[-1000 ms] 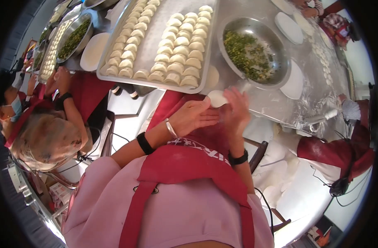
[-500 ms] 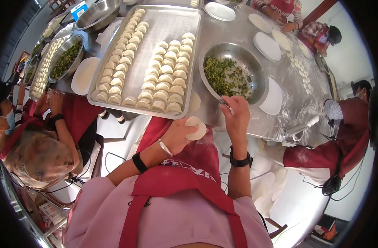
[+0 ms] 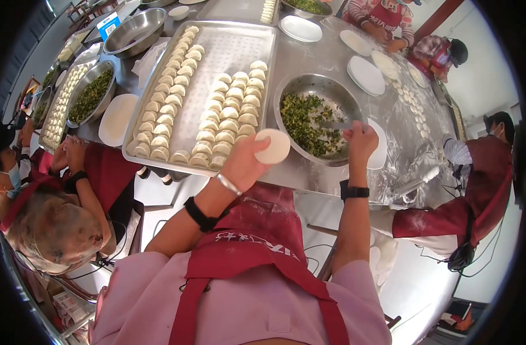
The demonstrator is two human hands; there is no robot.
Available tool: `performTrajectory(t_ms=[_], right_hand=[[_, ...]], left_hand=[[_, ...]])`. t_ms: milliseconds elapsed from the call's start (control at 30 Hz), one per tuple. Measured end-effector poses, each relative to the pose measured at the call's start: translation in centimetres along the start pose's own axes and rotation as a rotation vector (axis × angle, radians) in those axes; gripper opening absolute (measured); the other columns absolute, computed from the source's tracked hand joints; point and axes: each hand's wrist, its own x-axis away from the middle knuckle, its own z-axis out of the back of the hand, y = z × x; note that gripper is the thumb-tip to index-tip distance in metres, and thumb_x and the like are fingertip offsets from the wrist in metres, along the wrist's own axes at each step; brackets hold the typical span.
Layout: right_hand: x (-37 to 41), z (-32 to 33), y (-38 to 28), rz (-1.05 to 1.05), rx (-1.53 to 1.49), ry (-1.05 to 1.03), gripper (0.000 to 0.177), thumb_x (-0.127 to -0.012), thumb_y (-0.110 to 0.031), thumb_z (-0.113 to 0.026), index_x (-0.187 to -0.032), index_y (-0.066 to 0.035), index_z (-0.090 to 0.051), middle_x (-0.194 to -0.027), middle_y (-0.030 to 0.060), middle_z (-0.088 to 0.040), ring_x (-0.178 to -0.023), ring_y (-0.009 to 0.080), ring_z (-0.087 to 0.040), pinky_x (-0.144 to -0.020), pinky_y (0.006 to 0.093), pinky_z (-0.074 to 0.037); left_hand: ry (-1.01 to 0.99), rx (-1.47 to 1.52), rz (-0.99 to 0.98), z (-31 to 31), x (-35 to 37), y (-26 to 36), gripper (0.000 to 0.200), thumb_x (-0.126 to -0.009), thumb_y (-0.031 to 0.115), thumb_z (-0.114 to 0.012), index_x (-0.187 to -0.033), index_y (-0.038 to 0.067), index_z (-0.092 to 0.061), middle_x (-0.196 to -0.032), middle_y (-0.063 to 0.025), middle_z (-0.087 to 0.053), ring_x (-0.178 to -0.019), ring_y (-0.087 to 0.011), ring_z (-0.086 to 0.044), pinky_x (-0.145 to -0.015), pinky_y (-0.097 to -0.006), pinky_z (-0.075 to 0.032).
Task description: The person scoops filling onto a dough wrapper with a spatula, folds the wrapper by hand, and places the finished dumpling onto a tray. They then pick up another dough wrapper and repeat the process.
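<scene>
One dough round (image 3: 276, 147), thumb-pinched, juts from the left hand (image 3: 243, 165).

Metal table (image 3: 326, 54), white wall (image 3: 498, 63), bright floor (image 3: 424, 282)

blue-white sign (image 3: 108, 26) | steel bowl (image 3: 143, 24) beside it | co-worker (image 3: 486, 167), far right

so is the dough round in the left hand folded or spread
Spread: the dough round in the left hand shows a nearly full circle, with no fold visible.
</scene>
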Motion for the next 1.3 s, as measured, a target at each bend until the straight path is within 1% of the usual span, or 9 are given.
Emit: performTrajectory(t_ms=[67,167,400,533,667,967,1167,1267,1300], right_hand=[[-1.7,-1.0,2.1,-0.039,0.02,0.005,0.027,-0.091,-0.012,-0.06,-0.095,0.015,-0.064,-0.072,0.0172,-0.069,-0.06,0.0191,-0.07,-0.051,0.0265,-0.057],[-1.9,-3.2,3.3,-0.169,-0.277,-0.101,0.025,-0.091,-0.008,-0.059,-0.098,0.016,-0.06,-0.078,0.0204,-0.067,-0.06,0.0239,-0.07,-0.05,0.0288,-0.059],[-0.1,-6.8,0.9,-0.509,-0.528,-0.156,0.023,-0.092,0.0,-0.053,-0.109,0.016,-0.051,-0.095,0.0236,-0.063,-0.077,0.0334,-0.071,-0.062,0.0359,-0.064],[-0.1,-6.5,1.8,-0.591,-0.625,-0.114,0.023,-0.092,0.001,-0.052,-0.11,0.015,-0.051,-0.099,0.0243,-0.062,-0.082,0.0355,-0.07,-0.066,0.039,-0.064],[-0.2,-6.1,2.4,-0.654,-0.72,-0.086,0.023,-0.092,0.001,-0.054,-0.109,0.016,-0.052,-0.095,0.0243,-0.062,-0.079,0.0361,-0.07,-0.062,0.0392,-0.064],[-0.1,-3.4,0.8,-0.66,-0.848,-0.142,0.021,-0.094,-0.002,-0.054,-0.108,0.014,-0.055,-0.094,0.0218,-0.063,-0.084,0.0343,-0.069,-0.073,0.0427,-0.064],[2.9,-2.2,-4.3,-0.344,-0.783,-0.095,0.022,-0.095,-0.007,-0.058,-0.105,0.013,-0.058,-0.092,0.0195,-0.065,-0.085,0.0291,-0.07,-0.074,0.0359,-0.063],[6.1,-2.9,-5.6,0.07,-0.467,-0.067,0.016,-0.092,-0.003,-0.062,-0.102,0.009,-0.063,-0.095,0.0159,-0.068,-0.086,0.0252,-0.07,-0.074,0.0318,-0.059],[7.0,-3.0,-5.3,0.309,-0.28,-0.059,0.014,-0.09,-0.002,-0.063,-0.101,0.007,-0.064,-0.095,0.015,-0.068,-0.087,0.025,-0.07,-0.075,0.0318,-0.058]], left_hand=[[0.016,0.019,-0.047,0.1,-2.3,0.1,0.031,-0.097,0.012,-0.055,-0.124,-0.003,-0.05,-0.122,-0.0129,-0.059,-0.113,-0.0255,-0.06,-0.1,-0.0396,-0.048],[0.033,0.048,-0.064,1.3,-4.7,-0.2,0.031,-0.097,0.011,-0.055,-0.123,-0.003,-0.049,-0.122,-0.014,-0.059,-0.113,-0.0259,-0.06,-0.101,-0.0395,-0.048],[0.065,0.03,-0.065,1.4,-5.4,0.1,0.032,-0.096,0.007,-0.053,-0.124,-0.008,-0.047,-0.123,-0.017,-0.058,-0.115,-0.0273,-0.059,-0.103,-0.0399,-0.048],[0.051,0.09,-0.074,1.5,-5.8,-0.1,0.03,-0.095,0.007,-0.056,-0.12,-0.008,-0.05,-0.119,-0.017,-0.06,-0.109,-0.0269,-0.062,-0.096,-0.0395,-0.053],[0.044,0.098,-0.068,1.4,-6.1,0.1,0.035,-0.097,0.009,-0.051,-0.127,-0.009,-0.046,-0.126,-0.0196,-0.057,-0.117,-0.0291,-0.059,-0.103,-0.0412,-0.048],[0.02,0.125,-0.108,0.2,-9.1,0.1,0.034,-0.1,0.016,-0.05,-0.126,-0.007,-0.047,-0.123,-0.017,-0.058,-0.117,-0.0276,-0.057,-0.104,-0.0412,-0.046],[-0.041,0.218,-0.067,-2.0,-12.1,-0.9,0.03,-0.103,0.023,-0.047,-0.123,0.001,-0.051,-0.121,-0.0126,-0.06,-0.114,-0.0258,-0.058,-0.103,-0.0415,-0.047],[-0.062,0.234,-0.058,-3.3,-12.4,-0.7,0.032,-0.104,0.026,-0.044,-0.124,0.001,-0.05,-0.121,-0.0128,-0.06,-0.114,-0.0258,-0.058,-0.102,-0.0418,-0.047],[-0.074,0.234,-0.081,-3.2,-12.8,-0.9,0.037,-0.102,0.031,-0.05,-0.126,0.002,-0.05,-0.12,-0.012,-0.059,-0.11,-0.0259,-0.059,-0.096,-0.0414,-0.049]])
